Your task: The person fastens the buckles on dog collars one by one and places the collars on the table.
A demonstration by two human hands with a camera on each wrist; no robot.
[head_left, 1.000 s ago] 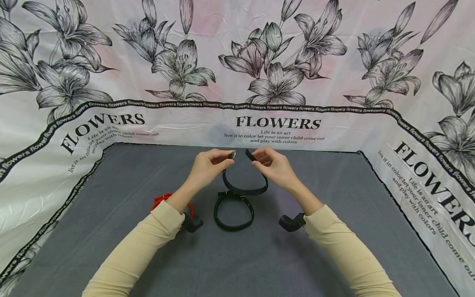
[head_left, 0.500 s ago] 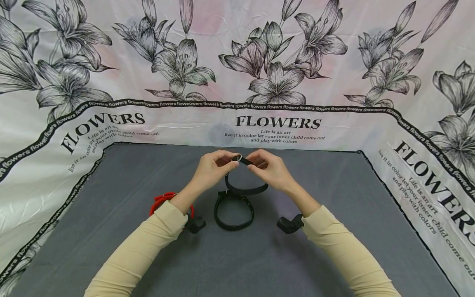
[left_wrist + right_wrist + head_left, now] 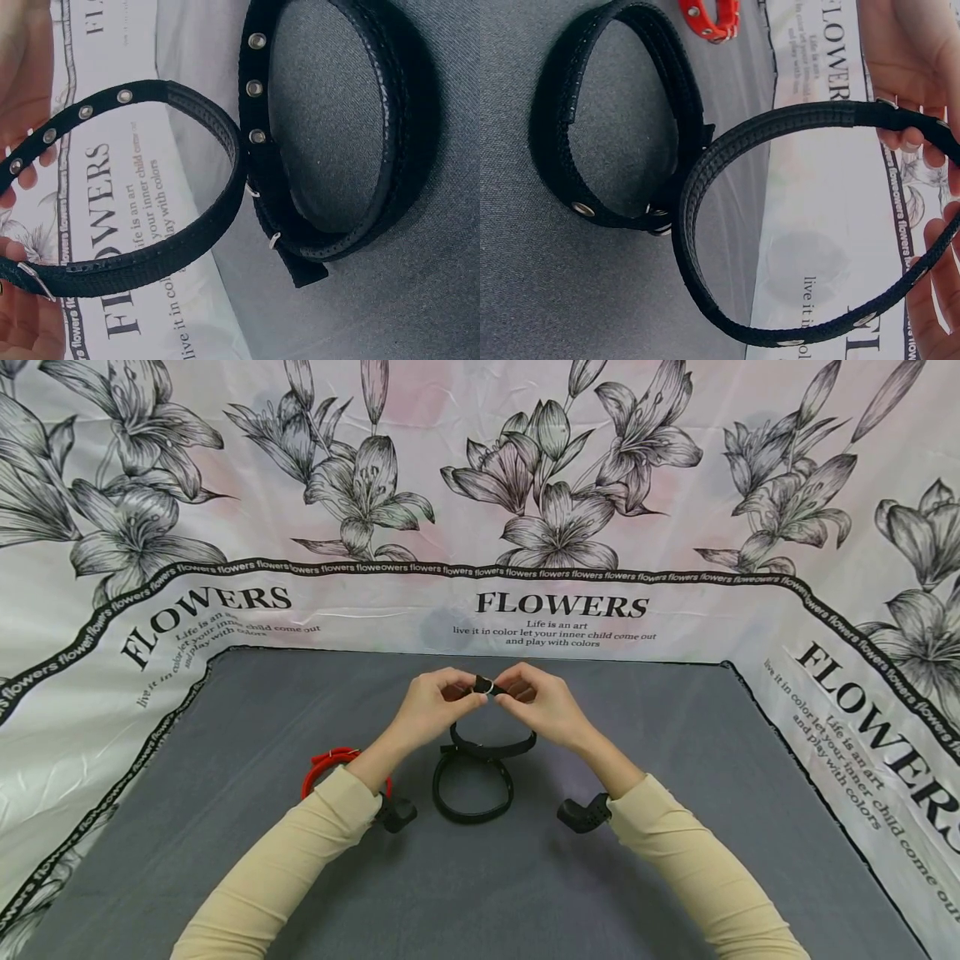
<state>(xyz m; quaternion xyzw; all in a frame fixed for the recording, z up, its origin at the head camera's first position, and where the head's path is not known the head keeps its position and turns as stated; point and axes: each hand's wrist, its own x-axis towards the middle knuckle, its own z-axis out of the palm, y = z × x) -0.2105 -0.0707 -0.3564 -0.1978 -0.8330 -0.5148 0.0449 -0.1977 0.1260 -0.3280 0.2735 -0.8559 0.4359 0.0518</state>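
A black dog collar with metal eyelets [image 3: 495, 749] is held up between both hands, its loop hanging below them. My left hand [image 3: 433, 706] pinches the buckle end; a metal keeper [image 3: 37, 281] shows beside those fingers in the left wrist view. With thumb and fingers, my right hand [image 3: 547, 706] pinches the eyelet end of the strap. The two ends meet at a silver buckle [image 3: 487, 687], partly covered by fingertips; how far the strap passes through cannot be made out. Just below, a second black collar [image 3: 472, 817] lies on the grey cloth, fastened into a ring.
A red collar [image 3: 318, 768] lies left of the black ones, partly hidden by the left forearm. Dark wrist devices [image 3: 585, 814] hang under both wrists. Behind the grey cloth [image 3: 480, 902] rises a white sheet [image 3: 420, 627] printed with flowers and lettering.
The hands have come together, bringing the strap end from apart to the buckle. The held loop has shifted slightly left. The collars on the cloth stay put.
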